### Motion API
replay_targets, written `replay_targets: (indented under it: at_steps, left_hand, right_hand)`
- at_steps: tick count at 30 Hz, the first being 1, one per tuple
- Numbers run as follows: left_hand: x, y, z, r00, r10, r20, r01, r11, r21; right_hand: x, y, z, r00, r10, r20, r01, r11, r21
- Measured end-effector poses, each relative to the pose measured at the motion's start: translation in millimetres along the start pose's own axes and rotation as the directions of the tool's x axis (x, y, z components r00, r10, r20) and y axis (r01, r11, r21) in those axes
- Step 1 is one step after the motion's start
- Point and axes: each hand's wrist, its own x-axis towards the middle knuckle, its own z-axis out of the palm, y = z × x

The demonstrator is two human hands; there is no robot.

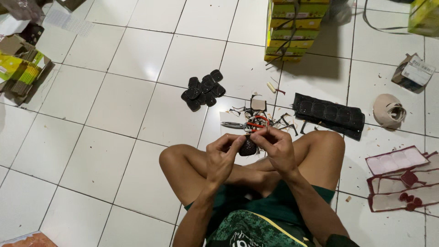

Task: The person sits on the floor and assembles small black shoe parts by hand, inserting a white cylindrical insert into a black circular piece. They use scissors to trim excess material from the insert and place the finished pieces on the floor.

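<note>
Person seated cross-legged on white tile floor [105,105], head cam looking down. Both hands raised over the knees, lower centre of frame. Left hand [222,158] closed, thumb + fingers pinching the left edge of a small dark rounded piece [248,147]; right hand [276,148] closed on its top/right edge, fingertips curled over it. Piece sits between the two hands, centre of frame, held off the floor. Just above the hands on the floor: pliers w/ red handles [247,125], lying flat amid black trimmings and scraps [279,121]; a small square tan piece [258,104] just above those. Upper centre: pile of similar dark rounded pieces [203,90], approx. a dozen, overlapping. Right of centre: black moulded tray strip [328,114] w/ a row of pockets, beside the right knee. Further right: beige cup-shaped shell [388,111], and a small cardboard box [413,73] at the upper right edge. Lower right: pinkish-white trays w/ dark red edging [402,178], a few red bits on them. Top centre: stack of yellow-green boxes [292,29], strapped. Upper left: loose cartons and packs [20,64].
</note>
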Motion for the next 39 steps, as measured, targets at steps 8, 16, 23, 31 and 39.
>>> replay_targets:
  at_steps: [8, 16, 23, 31, 39]
  left_hand:
    - [17.8, -9.0, 6.0, 0.951, -0.258, 0.169, 0.294, 0.925, -0.242]
    - [17.1, -9.1, 0.5, 0.98, -0.167, 0.112, 0.167, 0.986, 0.01]
    - [31.8, -1.9, 4.9, 0.874, -0.423, 0.241, 0.486, 0.792, -0.371]
    - [46.8, -1.1, -12.3, 0.998, -0.064, 0.025, 0.068, 0.948, -0.312]
    - [50.3, -15.4, -18.4, 0.943, -0.267, -0.201, 0.2, 0.933, -0.3]
  right_hand:
    - [19.5, 2.3, 4.5, 0.979, 0.12, -0.168, -0.1, 0.988, 0.118]
    - [16.8, 4.0, 5.9, 0.987, 0.13, -0.093, -0.12, 0.987, 0.106]
    - [22.0, -4.9, 18.8, 0.997, 0.031, -0.07, -0.026, 0.997, 0.076]
    - [44.3, 6.9, 25.7, 0.991, 0.061, 0.122, 0.0, 0.895, -0.446]
    - [47.1, 42.2, 60.9, 0.925, 0.231, 0.303, 0.091, 0.639, -0.764]
